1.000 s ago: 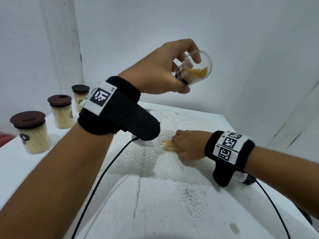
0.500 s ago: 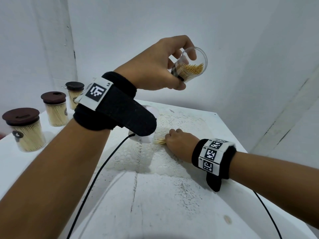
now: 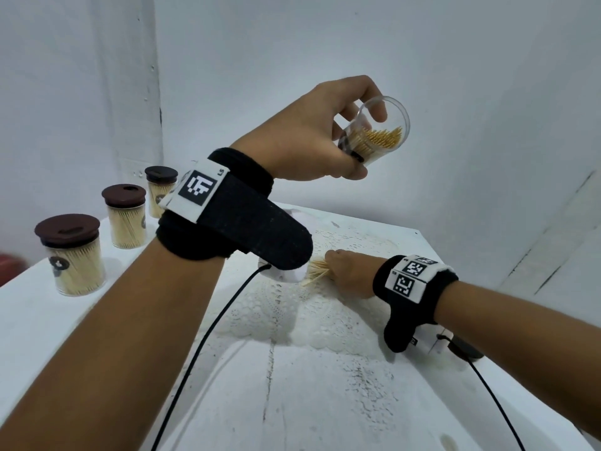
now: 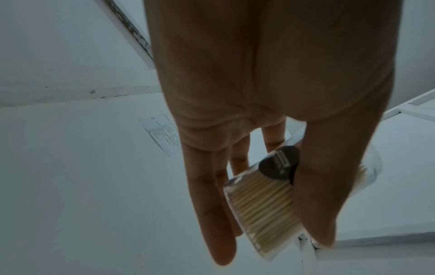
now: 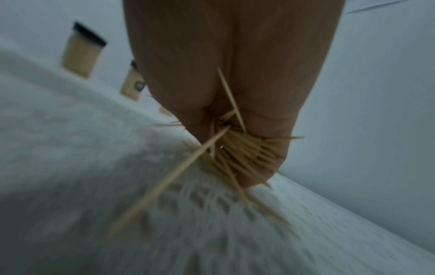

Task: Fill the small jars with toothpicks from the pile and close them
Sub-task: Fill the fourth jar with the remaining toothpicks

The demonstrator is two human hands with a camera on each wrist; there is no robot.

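Note:
My left hand (image 3: 325,138) holds a clear small jar (image 3: 377,131) in the air, tilted with its open mouth toward me and partly filled with toothpicks. In the left wrist view the thumb and fingers (image 4: 212,214) curl round the jar (image 4: 263,210), which carries a dark label. My right hand (image 3: 348,271) is down on the lace mat (image 3: 325,320), fingers closed round a bunch of toothpicks (image 3: 317,271) from the pile. In the right wrist view the toothpicks (image 5: 237,150) stick out of the fist in several directions, some trailing on the mat (image 5: 117,186).
Three filled jars with brown lids stand at the left of the white table (image 3: 48,320): a near one (image 3: 73,255), a middle one (image 3: 125,216), a far one (image 3: 161,190). Black cables (image 3: 208,330) run from both wrist cameras. White walls close in behind and to the right.
My right hand has slid left along the mat and closed over the toothpicks. The left hand keeps the jar raised, tilted much as before.

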